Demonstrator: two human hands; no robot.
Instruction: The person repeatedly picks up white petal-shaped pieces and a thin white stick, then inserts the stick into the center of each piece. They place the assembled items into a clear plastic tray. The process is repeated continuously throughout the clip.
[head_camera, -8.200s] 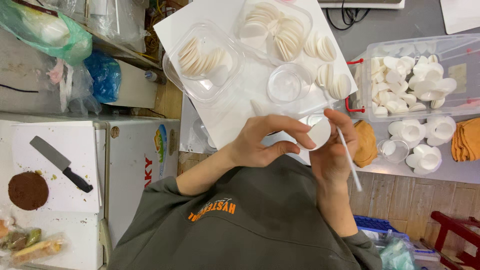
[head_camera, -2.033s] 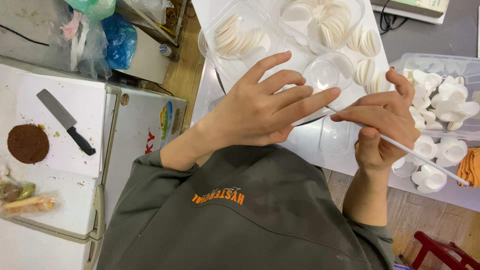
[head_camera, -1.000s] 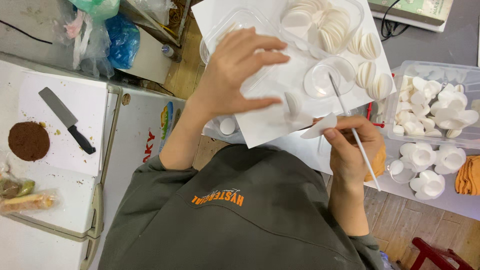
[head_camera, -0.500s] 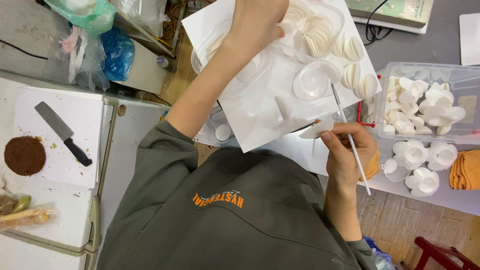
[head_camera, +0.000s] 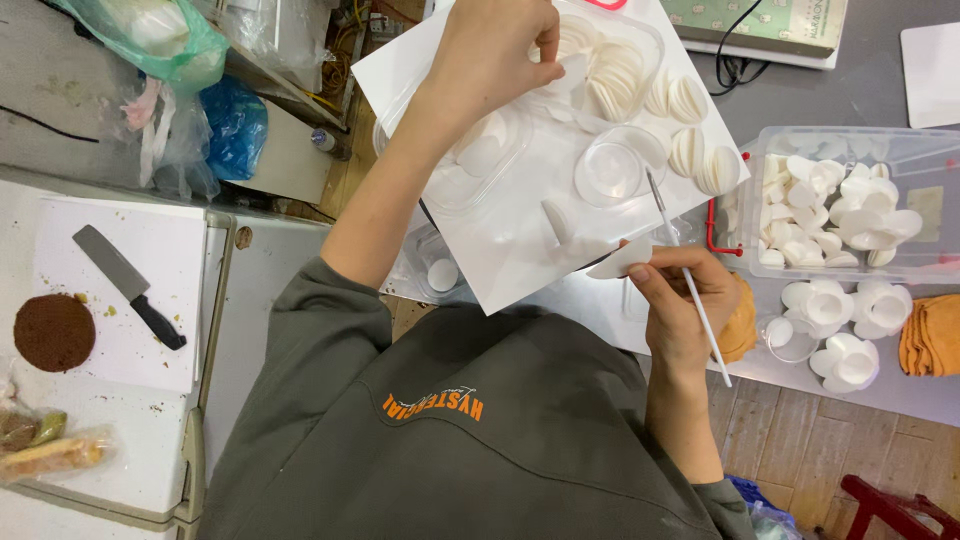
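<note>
White petal (head_camera: 618, 262) and thin stick (head_camera: 688, 277) sit clenched in the right hand (head_camera: 680, 305); the left hand (head_camera: 495, 50) pinches a white disc (head_camera: 572, 68) above the tray (head_camera: 615, 75).

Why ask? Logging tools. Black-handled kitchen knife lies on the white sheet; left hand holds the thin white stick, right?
No: head view shows the thin white stick in the right hand, not the left hand; black-handled kitchen knife placement stands.

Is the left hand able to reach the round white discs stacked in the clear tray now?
Probably yes: the left hand is already at the stacked white discs in the clear tray, fingertips touching one, nothing between.
</note>
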